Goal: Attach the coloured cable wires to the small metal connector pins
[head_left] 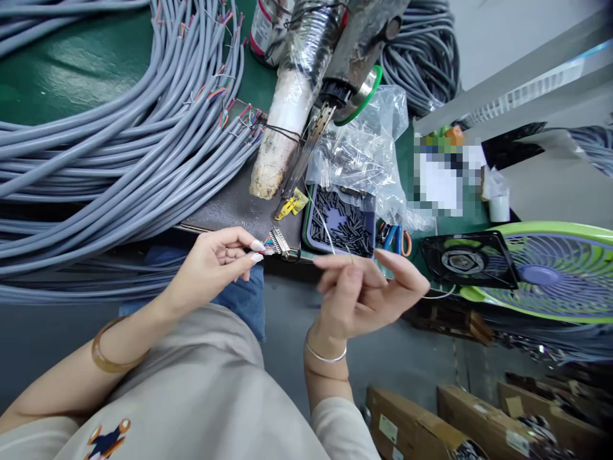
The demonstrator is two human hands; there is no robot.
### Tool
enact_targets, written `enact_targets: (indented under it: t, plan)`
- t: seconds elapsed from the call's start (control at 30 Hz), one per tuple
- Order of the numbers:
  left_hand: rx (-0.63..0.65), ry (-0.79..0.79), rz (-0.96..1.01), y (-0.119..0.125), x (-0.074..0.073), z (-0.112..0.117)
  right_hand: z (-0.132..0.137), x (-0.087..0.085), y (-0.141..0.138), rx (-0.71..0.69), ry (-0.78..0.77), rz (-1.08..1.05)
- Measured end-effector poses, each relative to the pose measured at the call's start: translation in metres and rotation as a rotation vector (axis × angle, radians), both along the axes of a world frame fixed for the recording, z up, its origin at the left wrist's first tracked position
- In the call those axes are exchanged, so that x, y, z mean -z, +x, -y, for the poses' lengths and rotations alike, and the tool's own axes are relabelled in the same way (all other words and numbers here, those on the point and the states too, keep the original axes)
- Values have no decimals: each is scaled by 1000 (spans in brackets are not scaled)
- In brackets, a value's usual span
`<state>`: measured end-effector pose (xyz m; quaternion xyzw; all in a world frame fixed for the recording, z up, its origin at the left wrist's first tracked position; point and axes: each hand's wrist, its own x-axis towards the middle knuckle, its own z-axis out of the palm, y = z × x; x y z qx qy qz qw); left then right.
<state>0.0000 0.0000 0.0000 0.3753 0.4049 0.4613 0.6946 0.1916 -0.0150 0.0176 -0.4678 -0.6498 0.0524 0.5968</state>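
My left hand (215, 262) pinches thin coloured wires (270, 245) between thumb and fingertips. Their ends are at the pins of a metal multi-pin connector (280, 241) at the bench edge. Just above the connector is the tip of a soldering iron (306, 150), which slants down from a mount. To the right, my right hand (364, 287) has its thumb and index finger closed on a thin silvery strand that looks like solder wire (325, 225); the fingertips are slightly blurred. Behind the iron, a green-rimmed spool (361, 96) is partly hidden.
Grey cables (143, 153) with stripped ends cover the left bench. A plastic-wrapped pipe (282, 128) hangs beside the iron. A tray (306, 236) holds small black sleeves, near a clear bag (368, 153) of metal parts. Cutters (397, 239), a black fan (467, 260) and a green fan (565, 271) stand right.
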Motion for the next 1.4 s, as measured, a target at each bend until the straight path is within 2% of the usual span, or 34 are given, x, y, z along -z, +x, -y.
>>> enact_targets:
  t: [0.1,0.2,0.33,0.47,0.63,0.73,0.83,1.0,1.13,1.4]
  plan:
    - [-82,104,-52,2,0,4,2,-5,-2,-65,-108,205]
    - [-87,161,-63,1,3,6,4,-3,-1,-125,-23,377]
    - [-54,147,-48,-3,9,7,6,-1,-4,-227,28,529]
    - [-51,202,-52,-6,12,7,4,-2,-9,-268,58,593]
    - [-40,285,-83,-12,15,10,2,2,-7,-273,107,573]
    - [-26,238,-21,-14,18,11,3,8,-6,-260,92,543]
    - [-11,120,69,-14,18,9,3,16,-8,-222,62,493]
    - [-26,-70,126,-7,9,1,1,23,-13,-179,41,425]
    - [-19,-123,98,-4,3,-4,0,26,-13,-154,5,391]
    - [-8,-157,86,-4,-1,-5,-1,27,-11,-111,32,423]
